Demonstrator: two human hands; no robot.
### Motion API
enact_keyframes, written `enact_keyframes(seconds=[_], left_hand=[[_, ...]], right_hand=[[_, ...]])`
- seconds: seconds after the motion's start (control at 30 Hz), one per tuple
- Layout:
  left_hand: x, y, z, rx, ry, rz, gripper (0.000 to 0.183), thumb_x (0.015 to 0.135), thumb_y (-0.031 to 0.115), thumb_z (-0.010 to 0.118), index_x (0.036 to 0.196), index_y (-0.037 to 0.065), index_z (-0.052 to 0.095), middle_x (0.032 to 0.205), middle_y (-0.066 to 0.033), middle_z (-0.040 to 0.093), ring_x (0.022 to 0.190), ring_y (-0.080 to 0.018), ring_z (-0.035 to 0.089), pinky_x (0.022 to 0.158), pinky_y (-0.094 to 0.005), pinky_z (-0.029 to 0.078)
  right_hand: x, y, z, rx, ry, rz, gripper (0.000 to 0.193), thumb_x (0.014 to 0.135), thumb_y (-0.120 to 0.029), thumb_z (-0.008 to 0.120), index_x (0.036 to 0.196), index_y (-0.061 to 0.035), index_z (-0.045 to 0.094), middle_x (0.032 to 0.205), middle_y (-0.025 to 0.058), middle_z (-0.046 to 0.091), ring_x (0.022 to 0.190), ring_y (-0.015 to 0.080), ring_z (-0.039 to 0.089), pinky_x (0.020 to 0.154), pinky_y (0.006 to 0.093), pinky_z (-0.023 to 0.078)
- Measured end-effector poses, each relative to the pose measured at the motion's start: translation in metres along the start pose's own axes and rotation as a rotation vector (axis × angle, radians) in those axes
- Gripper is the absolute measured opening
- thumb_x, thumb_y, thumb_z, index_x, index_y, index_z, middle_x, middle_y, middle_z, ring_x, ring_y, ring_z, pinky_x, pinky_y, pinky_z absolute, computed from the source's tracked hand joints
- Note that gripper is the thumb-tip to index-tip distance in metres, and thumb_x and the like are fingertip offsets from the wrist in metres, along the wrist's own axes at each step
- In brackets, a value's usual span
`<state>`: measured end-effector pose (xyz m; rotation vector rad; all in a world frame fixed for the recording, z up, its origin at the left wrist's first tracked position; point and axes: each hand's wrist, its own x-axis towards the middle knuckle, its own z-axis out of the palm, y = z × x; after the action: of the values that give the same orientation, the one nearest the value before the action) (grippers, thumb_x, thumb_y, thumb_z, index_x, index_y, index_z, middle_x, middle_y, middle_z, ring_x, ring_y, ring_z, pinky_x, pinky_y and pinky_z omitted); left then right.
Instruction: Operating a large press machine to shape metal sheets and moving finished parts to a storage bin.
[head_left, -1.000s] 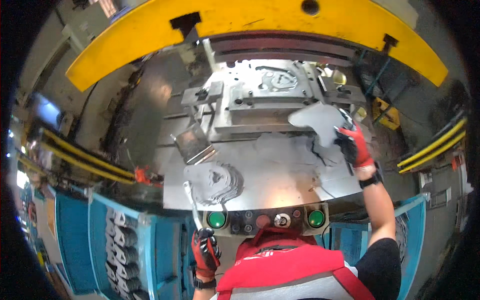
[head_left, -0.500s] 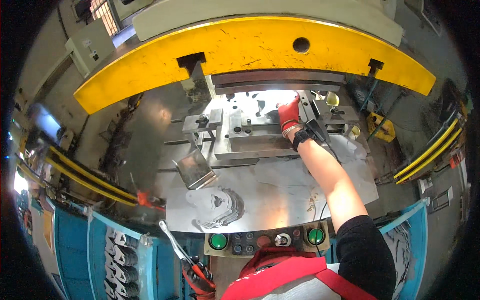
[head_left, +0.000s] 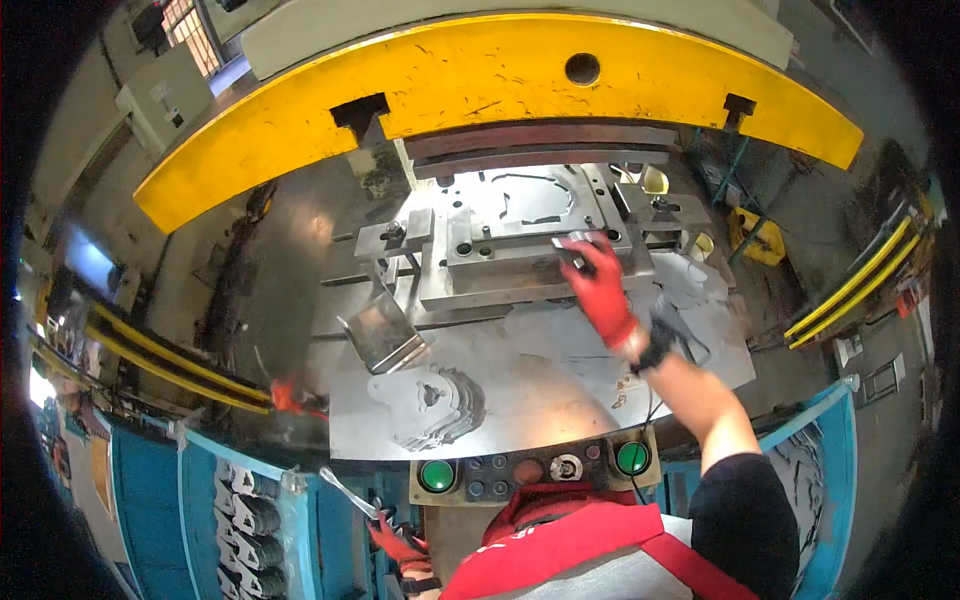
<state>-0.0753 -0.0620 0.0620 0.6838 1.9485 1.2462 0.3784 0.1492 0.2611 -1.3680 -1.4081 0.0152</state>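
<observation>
Far left: blue racks [head_left: 240, 520] stand below the machine's edge, with grey stamped parts stacked in their slots, and a yellow rail [head_left: 160, 365] runs diagonally above them.
Left hand: the left hand [head_left: 398, 545] in its red glove hangs low by the person's body, beside the blue rack, fingers closed around a slim metal rod [head_left: 347, 492] that sticks up and to the left.
Stack: a pile of flat grey cut-out plates [head_left: 435, 405] sits on the surface [head_left: 540, 390], left of centre, just above the control panel.
Tray: a small shiny metal box [head_left: 383, 335] rests tilted at the surface's left edge, just above the stack.
Panel: a control panel [head_left: 535, 472] sits at the near edge, a green button [head_left: 437, 475] at its left end, small knobs and a red button in the middle, another green button [head_left: 631, 458] at its right.
Die: the grey die block [head_left: 520, 240] fills the centre under the big yellow arch [head_left: 480, 75] of the press, its top plate showing a cut outline.
Right hand: the right hand [head_left: 600, 285], also in a red glove, reaches out over the front right part of the die, fingers curled down over a small metal piece [head_left: 572, 243] on the block; whether it truly grips the piece is not clear.
Right side: more flat sheet blanks [head_left: 700, 285] lie on the surface beyond the wrist, and a yellow rail [head_left: 850, 290] slants along the far right.
</observation>
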Motion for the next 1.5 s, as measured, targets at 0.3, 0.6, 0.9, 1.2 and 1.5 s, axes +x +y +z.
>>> enact_keyframes(seconds=[0.3, 0.6, 0.9, 1.2, 1.5], left_hand=[[0.019, -0.029, 0.073, -0.231, -0.316, -0.453, 0.068, 0.081, 0.025, 0.060, 0.134, 0.018, 0.018, 0.121, -0.0146, 0.045, 0.091, -0.0283, 0.054, 0.066, -0.0403, 0.046], [0.027, -0.038, 0.100, -0.177, -0.055, -0.355, 0.091, 0.056, 0.006, 0.080, 0.130, 0.012, 0.029, 0.124, -0.0156, 0.045, 0.098, -0.0300, 0.053, 0.079, -0.0459, 0.048], [0.016, -0.021, 0.105, 0.091, -0.039, -0.231, 0.085, 0.056, 0.014, 0.080, 0.127, 0.008, 0.034, 0.118, -0.0176, 0.052, 0.100, -0.0299, 0.055, 0.082, -0.0420, 0.048], [0.040, -0.059, 0.091, 0.035, -0.089, -0.189, 0.090, 0.053, 0.017, 0.082, 0.128, 0.005, 0.033, 0.118, -0.0192, 0.051, 0.098, -0.0294, 0.055, 0.080, -0.0405, 0.049], [0.028, -0.056, 0.067, -0.339, -0.289, -0.198, 0.050, 0.080, 0.016, 0.060, 0.121, 0.006, 0.035, 0.112, -0.0128, 0.049, 0.096, -0.0267, 0.052, 0.077, -0.0407, 0.049]], right_hand=[[-0.306, 0.093, -0.154, -0.455, 0.248, 0.779, 0.027, 0.077, -0.009, 0.057, 0.103, -0.0022, 0.059, 0.102, 0.0146, 0.058, 0.096, 0.0270, 0.052, 0.085, 0.0368, 0.040], [-0.383, 0.084, -0.115, 0.086, -0.023, 1.194, 0.061, 0.060, -0.013, 0.076, 0.113, -0.0008, 0.048, 0.107, 0.0138, 0.058, 0.097, 0.0239, 0.056, 0.083, 0.0346, 0.044], [-0.420, 0.123, -0.108, -0.144, 0.018, 1.143, 0.062, 0.057, -0.009, 0.076, 0.111, 0.0012, 0.045, 0.105, 0.0153, 0.057, 0.094, 0.0249, 0.056, 0.080, 0.0350, 0.047], [-0.421, 0.115, -0.107, -0.165, 0.025, 1.175, 0.065, 0.055, -0.018, 0.077, 0.110, 0.0009, 0.049, 0.103, 0.0170, 0.058, 0.094, 0.0298, 0.056, 0.082, 0.0368, 0.045], [-0.337, 0.066, -0.136, -0.092, -0.337, 1.102, 0.063, 0.065, -0.045, 0.071, 0.105, 0.0004, 0.054, 0.101, 0.0228, 0.059, 0.095, 0.0359, 0.057, 0.079, 0.0400, 0.046]])
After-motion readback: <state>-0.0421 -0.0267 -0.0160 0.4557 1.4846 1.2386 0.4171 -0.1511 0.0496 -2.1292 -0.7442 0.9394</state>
